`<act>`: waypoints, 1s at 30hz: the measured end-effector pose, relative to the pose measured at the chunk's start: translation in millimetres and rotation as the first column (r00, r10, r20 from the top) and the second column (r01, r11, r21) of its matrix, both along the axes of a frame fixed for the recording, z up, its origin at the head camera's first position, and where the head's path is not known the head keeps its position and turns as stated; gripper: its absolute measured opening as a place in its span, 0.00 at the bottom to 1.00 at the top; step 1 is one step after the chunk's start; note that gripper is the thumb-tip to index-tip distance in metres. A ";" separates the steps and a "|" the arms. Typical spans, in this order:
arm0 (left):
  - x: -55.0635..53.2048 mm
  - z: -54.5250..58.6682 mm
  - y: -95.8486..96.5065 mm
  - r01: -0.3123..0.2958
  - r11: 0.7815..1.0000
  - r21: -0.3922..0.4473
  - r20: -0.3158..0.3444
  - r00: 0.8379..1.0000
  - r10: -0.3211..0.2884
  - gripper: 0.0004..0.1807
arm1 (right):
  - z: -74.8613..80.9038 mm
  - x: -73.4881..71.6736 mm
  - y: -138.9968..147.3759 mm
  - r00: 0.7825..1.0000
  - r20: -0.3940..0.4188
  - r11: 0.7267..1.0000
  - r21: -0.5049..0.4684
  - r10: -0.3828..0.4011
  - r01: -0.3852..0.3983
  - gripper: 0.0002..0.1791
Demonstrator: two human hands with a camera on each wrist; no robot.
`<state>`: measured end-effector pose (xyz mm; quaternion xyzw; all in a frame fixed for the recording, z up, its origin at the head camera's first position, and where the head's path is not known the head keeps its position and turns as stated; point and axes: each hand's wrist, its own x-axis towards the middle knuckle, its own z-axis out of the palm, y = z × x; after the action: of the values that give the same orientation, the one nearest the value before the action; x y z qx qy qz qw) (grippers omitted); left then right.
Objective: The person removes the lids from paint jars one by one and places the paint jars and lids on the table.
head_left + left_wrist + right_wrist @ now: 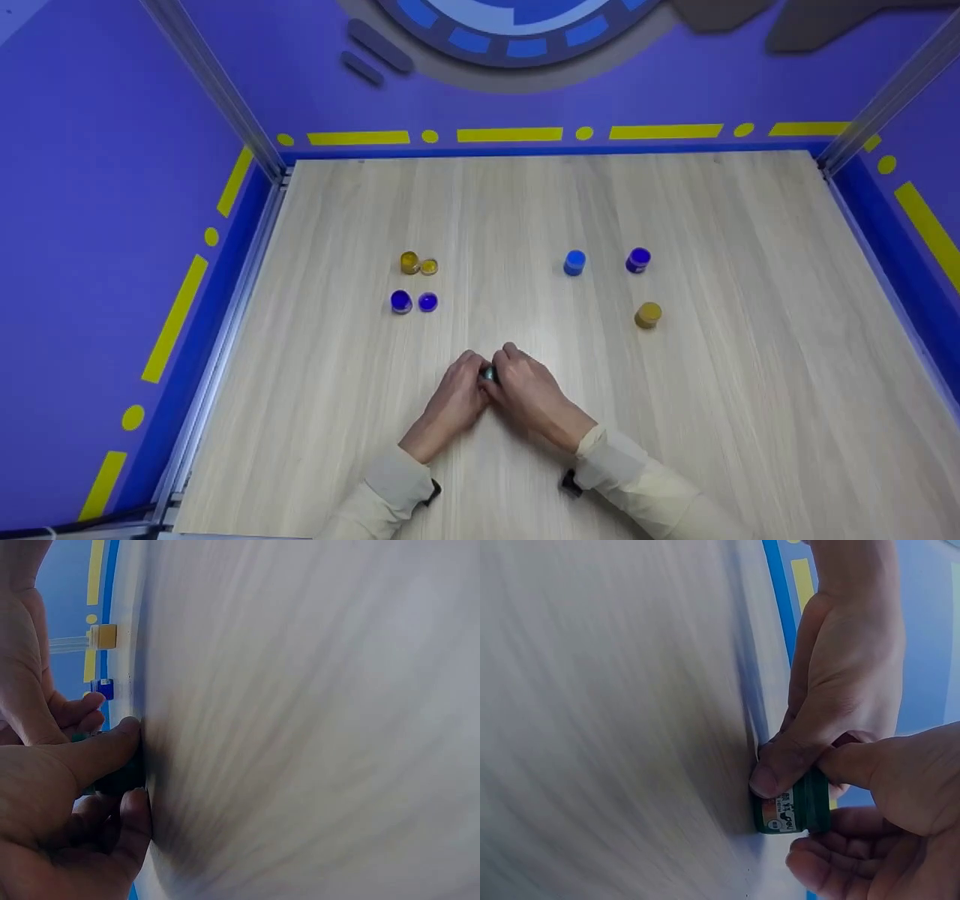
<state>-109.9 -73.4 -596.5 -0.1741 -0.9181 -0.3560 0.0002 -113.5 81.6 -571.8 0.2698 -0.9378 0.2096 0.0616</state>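
Note:
Both hands meet around a small dark green paint jar (780, 808) with a printed label, near the front middle of the table. My left hand (454, 390) grips the jar's body low down, its thumb lying across the label in the right wrist view. At the lid end, my right hand (529, 390) has its thumb and fingers curled about the green lid (817, 799). In the head view only a sliver of the jar (489, 373) shows between the hands. The left wrist view has the jar (124, 776) mostly hidden behind fingers.
On the left stand an open yellow jar (409, 262) beside its lid (429, 267), and an open dark blue jar (400, 302) beside its lid (428, 302). To the right are a light blue jar (574, 262), a dark blue jar (638, 260) and an ochre jar (648, 315).

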 end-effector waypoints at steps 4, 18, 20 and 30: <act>-0.3 -0.3 -0.9 0.010 1.000 0.004 0.000 1.000 -0.010 0.10 | 0.0 -0.8 0.1 0.999 -0.025 0.999 0.004 0.047 -0.047 0.11; -1.3 1.0 -0.9 -0.015 1.000 -0.005 0.064 0.998 0.015 0.11 | -1.9 -7.6 9.6 0.980 -0.043 0.980 -0.018 0.197 -0.198 0.09; -0.9 1.0 -1.2 -0.012 1.000 -0.003 0.054 0.998 0.012 0.12 | -1.6 -9.8 12.0 0.975 -0.015 0.975 -0.021 0.223 -0.223 0.10; 1.1 0.1 -0.2 -0.001 1.000 -0.027 -0.026 1.000 0.001 0.11 | 0.3 -20.1 19.6 0.925 -0.044 0.925 -0.029 0.378 -0.379 0.06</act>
<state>-108.8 -73.6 -596.4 -0.1783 -0.9228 -0.3412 0.0100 -133.6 101.1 -571.4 0.4484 -0.8628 0.2295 0.0426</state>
